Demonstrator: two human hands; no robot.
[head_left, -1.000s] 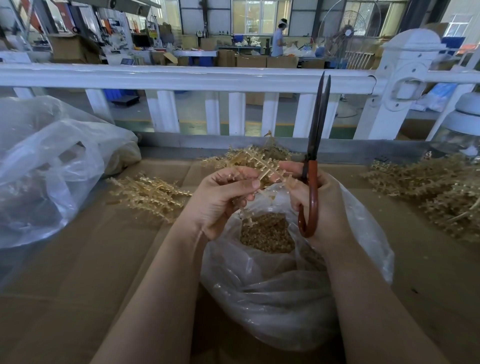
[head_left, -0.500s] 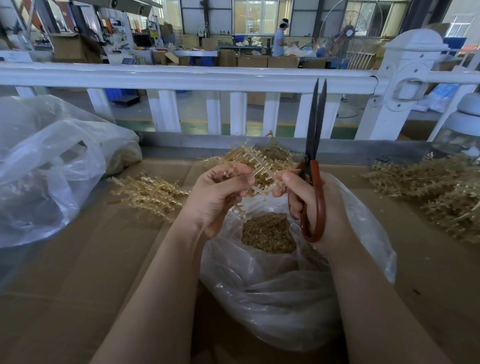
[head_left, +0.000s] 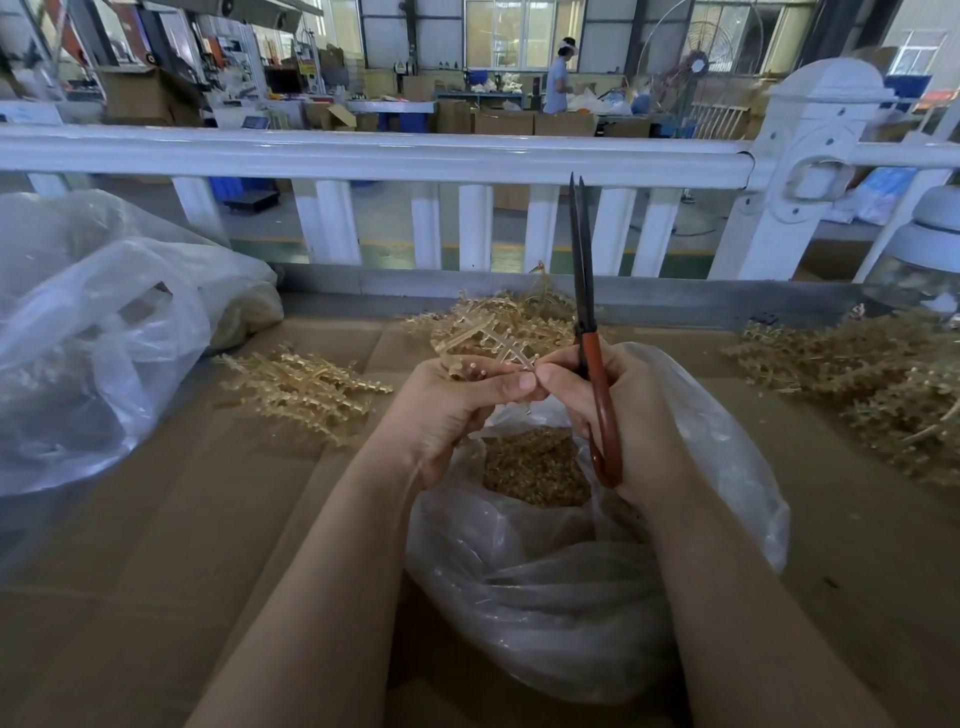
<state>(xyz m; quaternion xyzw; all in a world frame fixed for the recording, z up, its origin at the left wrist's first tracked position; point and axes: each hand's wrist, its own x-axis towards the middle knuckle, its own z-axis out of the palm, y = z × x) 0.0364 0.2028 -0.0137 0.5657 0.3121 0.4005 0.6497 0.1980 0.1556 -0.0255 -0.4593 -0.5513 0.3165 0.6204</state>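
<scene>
Landmark: clear plastic bag (head_left: 545, 597), mouth open, sitting on the cardboard-covered desk (head_left: 182, 519).

- Left hand (head_left: 457, 410) directly above the bag's mouth. Fingers curled around a golden plastic frame (head_left: 496, 338). The frame's lower end is hidden inside the fist; only the crossed upper bars show.
- Right hand (head_left: 618, 415) above the bag's right rim. Fingers clenched on the red handle of the scissors (head_left: 587, 332). Thumb and forefinger meet the left hand's fingertips at the frame's end; I cannot tell exactly which fingertip touches what.
- Scissors upright above the bag, the 2 dark blades nearly together with tips up. The handle loop is partly covered by the palm.
- Inside the bag: a heap of small golden bits (head_left: 535, 467), too small to make out singly. The bag's wall blurs its lower part.
- Behind the bag: a pile of similar frames (head_left: 540, 317), partly hidden by the hands.
- Left of the bag: a smaller pile (head_left: 306, 384). Further left is a large crumpled bag (head_left: 104, 338), cut off by the frame edge, its contents unclear.
- Right of the bag: a tangled pile (head_left: 872, 384), cut off at the edge.
- Beyond the bag: a white railing (head_left: 363, 153).
</scene>
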